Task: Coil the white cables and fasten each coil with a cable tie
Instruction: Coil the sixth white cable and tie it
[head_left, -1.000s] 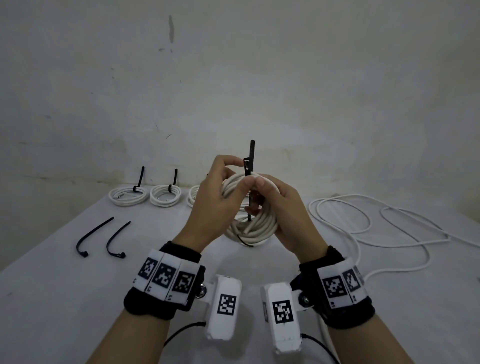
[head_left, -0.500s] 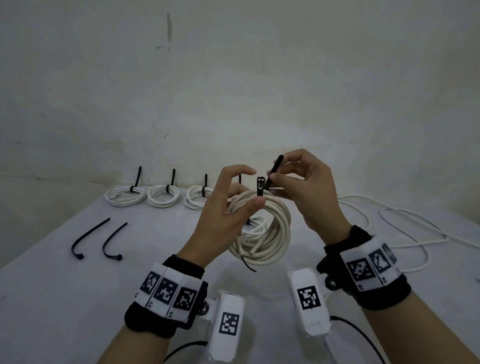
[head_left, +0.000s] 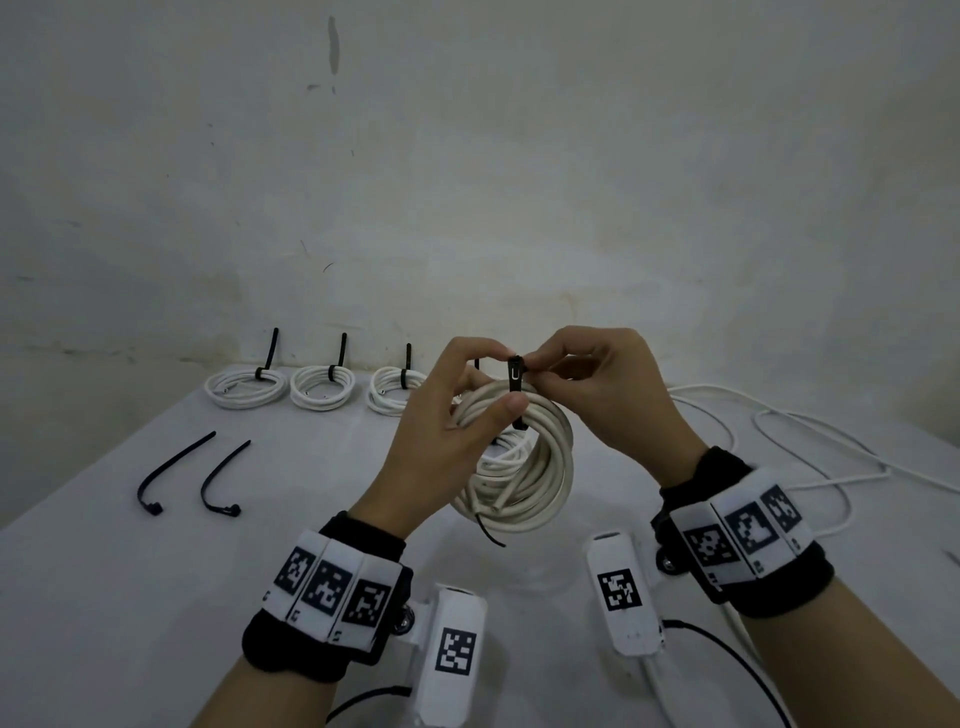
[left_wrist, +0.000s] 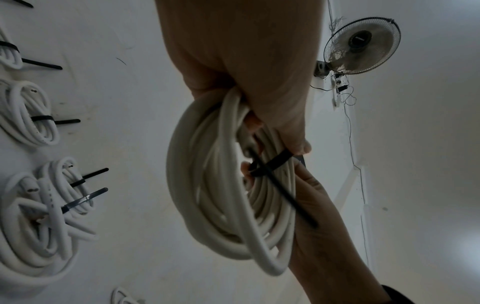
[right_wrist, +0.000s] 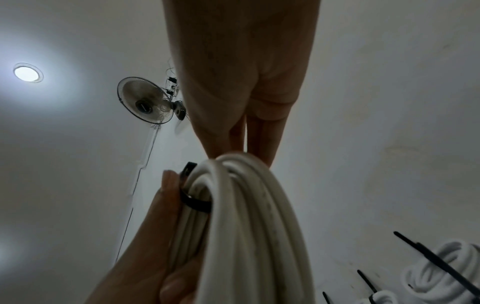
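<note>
Holding the white coil (head_left: 524, 457) up over the bench (head_left: 104, 597), the left hand (head_left: 447, 441) grips it while the right hand (head_left: 608, 400) pinches its cable tie (head_left: 514, 371), not yet tight; tied coils (head_left: 322, 387) wait at the far edge, one loose cable (head_left: 810, 441) at the right is left

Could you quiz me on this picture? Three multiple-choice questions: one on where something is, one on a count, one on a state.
1. Where do the spare black ties lie?
A. left on the table
B. in a box
C. on the floor

2. How many spare ties lie there?
A. five
B. two
C. none

3. The coil in hand is:
A. lying flat on the table
B. cut in pieces
C. held up, tie wrapped round it

Answers: 1 A, they rest on the table; 2 B, two curved strips; 3 C, left hand and right hand hold it.
</note>
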